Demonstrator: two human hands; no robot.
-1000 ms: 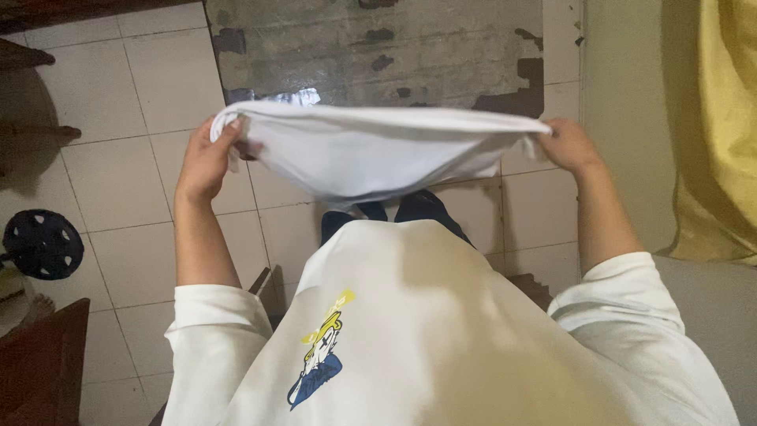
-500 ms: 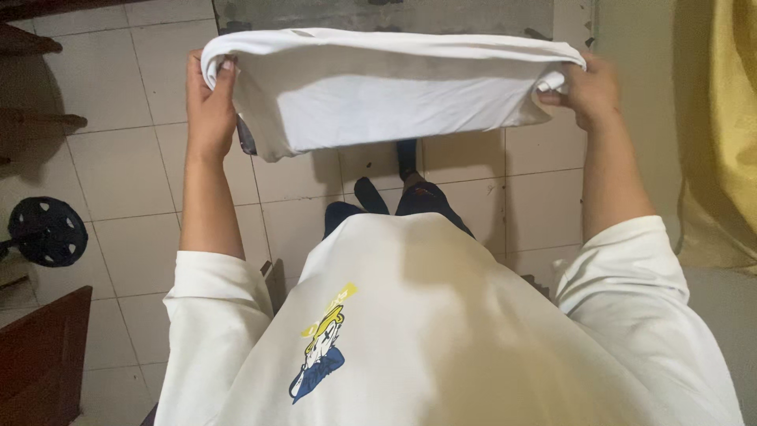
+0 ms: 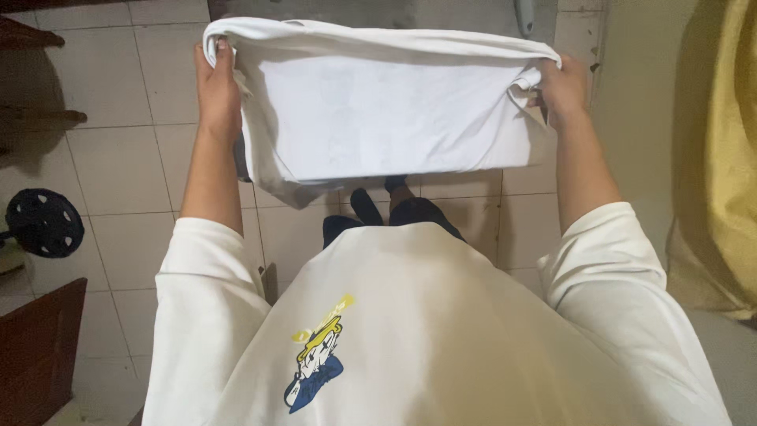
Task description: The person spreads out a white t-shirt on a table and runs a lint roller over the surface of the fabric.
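up at twelve o'clock, out in front of my chest, i held a folded white cloth (image 3: 378, 110) stretched flat between my hands. my left hand (image 3: 217, 91) was closed tight on its ten o'clock corner. my right hand (image 3: 561, 88) was closed tight on its two o'clock corner, so my hands were far apart. under the cloth was a pale tiled floor (image 3: 118, 173). a round dark thing (image 3: 43, 222) sat at nine o'clock, and a yellow curtain (image 3: 721, 158) hung at three o'clock.
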